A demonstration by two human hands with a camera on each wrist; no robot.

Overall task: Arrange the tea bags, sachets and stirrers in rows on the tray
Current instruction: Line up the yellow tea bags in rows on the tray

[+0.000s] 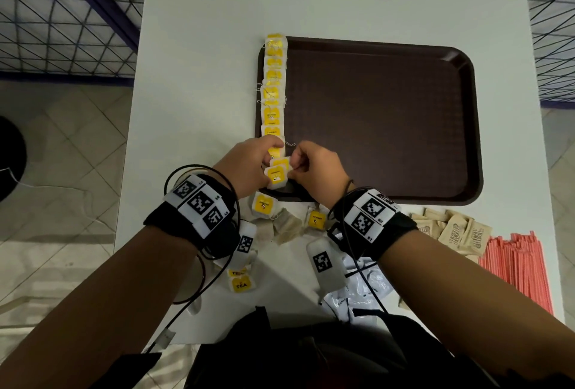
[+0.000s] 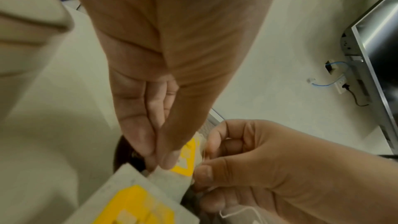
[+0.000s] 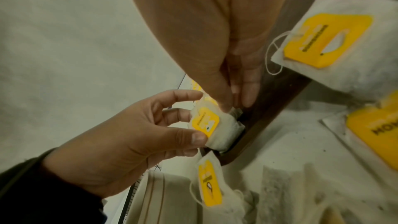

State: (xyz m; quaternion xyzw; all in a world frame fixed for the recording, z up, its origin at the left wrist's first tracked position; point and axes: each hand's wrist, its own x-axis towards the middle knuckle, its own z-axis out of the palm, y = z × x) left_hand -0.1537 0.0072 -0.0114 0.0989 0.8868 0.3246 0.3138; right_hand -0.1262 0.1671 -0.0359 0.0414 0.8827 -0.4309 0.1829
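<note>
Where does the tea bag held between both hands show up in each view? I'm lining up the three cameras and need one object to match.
Head: the held tea bag is just left of centre, at the near left corner of the brown tray.
Left wrist: lower centre, mostly hidden behind the left hand's fingertips.
Right wrist: centre, its yellow tag facing the camera.
Shared landmark: the tray's dark near rim beneath the bag.
</note>
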